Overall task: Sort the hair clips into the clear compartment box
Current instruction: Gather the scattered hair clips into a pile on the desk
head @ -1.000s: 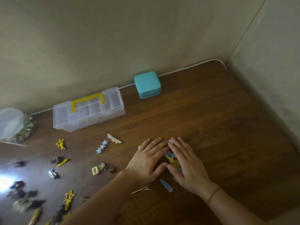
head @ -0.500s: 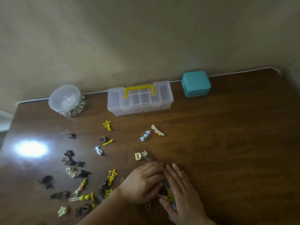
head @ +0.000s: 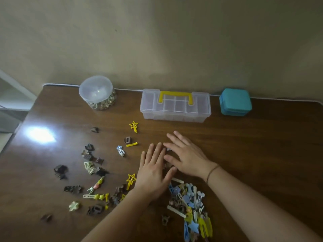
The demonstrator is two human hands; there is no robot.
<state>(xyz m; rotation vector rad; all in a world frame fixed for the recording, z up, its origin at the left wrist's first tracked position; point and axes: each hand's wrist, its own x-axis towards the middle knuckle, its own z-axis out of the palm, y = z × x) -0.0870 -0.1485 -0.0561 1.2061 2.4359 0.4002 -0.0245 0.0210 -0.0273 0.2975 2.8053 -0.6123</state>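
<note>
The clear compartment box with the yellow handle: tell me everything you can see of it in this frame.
The clear compartment box is a long, see-through plastic case with a yellow handle lying flat on its lid. The lid looks closed. Dividers show through the top, and the compartments look empty. It sits level at the back of the table by the wall, between a round lidded tub and a teal case, touching neither. Neither hand touches it.

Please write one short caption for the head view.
Both hands lie flat among scattered hair clips; the compartment box sits shut.
</note>
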